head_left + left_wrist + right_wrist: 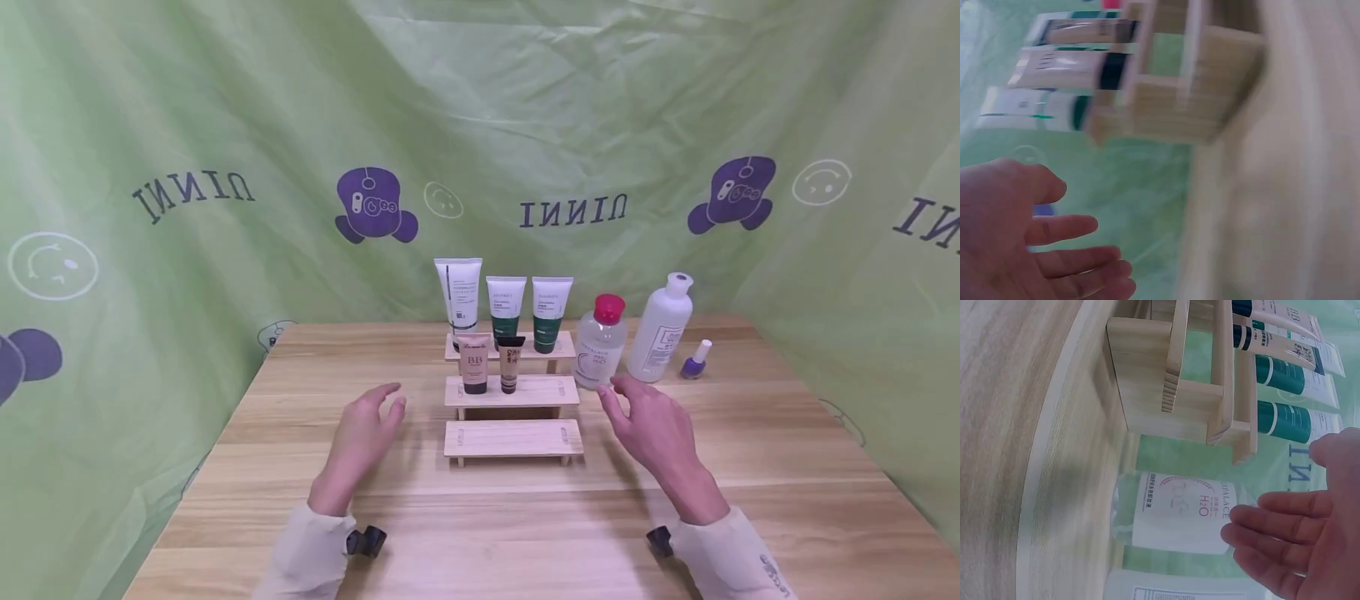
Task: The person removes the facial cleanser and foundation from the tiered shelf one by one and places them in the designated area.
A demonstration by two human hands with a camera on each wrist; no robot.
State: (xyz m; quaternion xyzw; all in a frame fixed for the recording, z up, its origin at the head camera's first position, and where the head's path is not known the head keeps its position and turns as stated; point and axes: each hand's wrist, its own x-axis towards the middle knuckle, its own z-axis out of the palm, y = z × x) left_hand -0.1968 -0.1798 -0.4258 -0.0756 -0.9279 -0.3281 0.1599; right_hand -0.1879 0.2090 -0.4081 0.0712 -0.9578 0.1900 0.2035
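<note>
My left hand point(365, 433) hovers left of a three-step wooden rack point(513, 439), its fingers spread loosely around nothing. On the other side, my right hand point(656, 425) is held near a clear bottle with a red cap point(600, 350); its fingers are relaxed and hold nothing. Whether those fingertips touch the bottle I cannot tell. A pink BB cream tube point(474, 364) and a small beige tube with a black end point(509, 367) stand on the middle step. The top step carries a tall white tube point(459, 300) and two green-and-white tubes point(506, 304), partly hidden at their bases.
Right of the clear bottle stand a white bottle point(662, 329) and a purple nail polish bottle with a white cap point(696, 360). Everything is on a wooden table point(480, 533). A green printed curtain point(480, 108) hangs behind and at both sides.
</note>
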